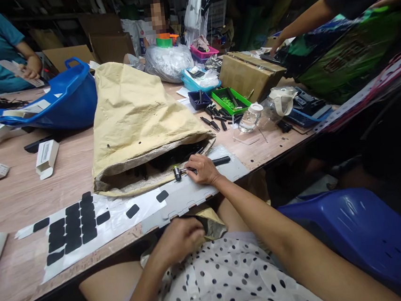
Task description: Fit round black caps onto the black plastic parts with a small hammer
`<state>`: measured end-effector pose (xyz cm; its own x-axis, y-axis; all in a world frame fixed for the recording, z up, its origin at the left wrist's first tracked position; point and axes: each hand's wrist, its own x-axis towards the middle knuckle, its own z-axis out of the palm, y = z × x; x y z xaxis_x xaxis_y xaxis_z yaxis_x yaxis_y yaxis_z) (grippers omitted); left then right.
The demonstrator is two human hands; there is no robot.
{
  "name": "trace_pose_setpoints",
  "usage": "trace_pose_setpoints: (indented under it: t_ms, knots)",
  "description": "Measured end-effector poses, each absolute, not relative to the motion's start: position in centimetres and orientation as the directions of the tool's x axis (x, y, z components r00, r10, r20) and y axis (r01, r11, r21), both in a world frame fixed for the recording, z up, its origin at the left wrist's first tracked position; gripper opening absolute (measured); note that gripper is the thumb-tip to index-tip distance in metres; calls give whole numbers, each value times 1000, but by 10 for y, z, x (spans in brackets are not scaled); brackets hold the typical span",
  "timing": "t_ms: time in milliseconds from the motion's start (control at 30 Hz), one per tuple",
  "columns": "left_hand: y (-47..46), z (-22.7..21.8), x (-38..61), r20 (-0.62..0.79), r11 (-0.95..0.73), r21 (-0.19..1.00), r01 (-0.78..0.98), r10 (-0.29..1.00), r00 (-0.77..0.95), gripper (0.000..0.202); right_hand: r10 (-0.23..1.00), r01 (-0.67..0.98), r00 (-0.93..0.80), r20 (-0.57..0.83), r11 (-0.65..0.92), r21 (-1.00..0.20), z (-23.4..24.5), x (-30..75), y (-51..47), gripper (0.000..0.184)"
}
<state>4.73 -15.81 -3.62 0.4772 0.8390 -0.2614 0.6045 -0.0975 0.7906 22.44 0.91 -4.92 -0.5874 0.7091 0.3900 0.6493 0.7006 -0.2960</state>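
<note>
My right hand point(204, 169) rests on the table edge, fingers closed round a small hammer point(202, 165) with a black handle and a metal head pointing left. It lies on a grey metal plate point(190, 196) next to the open mouth of a tan paper sack point(133, 114) holding dark parts. My left hand point(180, 237) is below the table edge over my lap, fingers curled on a tan piece of material point(213, 225). A white backing sheet point(87, 227) with several black pads lies to the left.
A blue plastic basket point(64, 99) stands at the back left, small white boxes point(47, 158) near it. A green tray point(231, 101), a small clear bottle point(250, 117) and a cardboard box point(249, 72) sit right. Other people work across the table. A blue chair point(365, 238) stands at my right.
</note>
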Motion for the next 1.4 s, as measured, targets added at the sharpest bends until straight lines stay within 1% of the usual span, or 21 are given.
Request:
trace_pose_setpoints:
  t_ms: [33, 67, 100, 133, 167, 233, 367, 500, 633, 700, 800, 867, 933, 1200, 1400]
  knots:
    - [-145, -25, 39, -207, -45, 783, 620, 922, 328, 28, 708, 648, -588, 392, 702, -296, -49, 224, 9, 13]
    - [-129, -16, 30, -128, 8, 759, 651, 982, 137, 29, 706, 646, -588, 395, 703, -295, -49, 224, 9, 13]
    - [-112, -9, 21, -43, 76, 725, 685, 997, -65, 28, 704, 646, -587, 399, 705, -294, -49, 224, 9, 12]
    - [-95, -5, 13, 31, 165, 678, 716, 967, -252, 26, 703, 646, -585, 403, 705, -292, -49, 224, 9, 12]
    - [-79, -3, 5, 65, 248, 634, 732, 926, -371, 24, 703, 648, -582, 408, 705, -290, -49, 224, 10, 12]
    - [-53, -3, -6, 84, 391, 560, 730, 850, -519, 21, 704, 652, -577, 413, 703, -286, -50, 223, 10, 11]
    - [-31, -9, -11, 44, 537, 469, 701, 779, -626, 23, 705, 650, -579, 410, 702, -291, -51, 222, 10, 12]
    - [-30, -9, -9, -8, 590, 435, 680, 758, -653, 25, 707, 652, -574, 413, 700, -293, -51, 222, 11, 11]
    - [-33, -8, -10, -7, 589, 452, 670, 753, -658, 24, 703, 645, -578, 415, 705, -296, -51, 221, 11, 11]
    - [-41, -9, -13, 33, 520, 495, 696, 789, -613, 24, 707, 647, -575, 412, 701, -300, -51, 221, 11, 11]
    - [-63, -14, -17, 158, 292, 595, 749, 871, -465, 24, 713, 651, -574, 402, 696, -304, -50, 221, 11, 11]
    - [-82, -19, -17, 235, 136, 643, 754, 902, -363, 22, 717, 655, -574, 397, 692, -304, -49, 222, 10, 12]
    - [-97, -25, -17, 261, 44, 664, 747, 922, -286, 20, 720, 655, -573, 392, 689, -309, -49, 222, 10, 12]
    - [-113, -46, -23, 214, -57, 654, 755, 970, -112, 18, 728, 656, -564, 391, 682, -324, -49, 223, 10, 12]
    - [-111, -47, -24, 215, -76, 663, 745, 972, -92, 22, 724, 658, -565, 396, 685, -314, -50, 224, 11, 12]
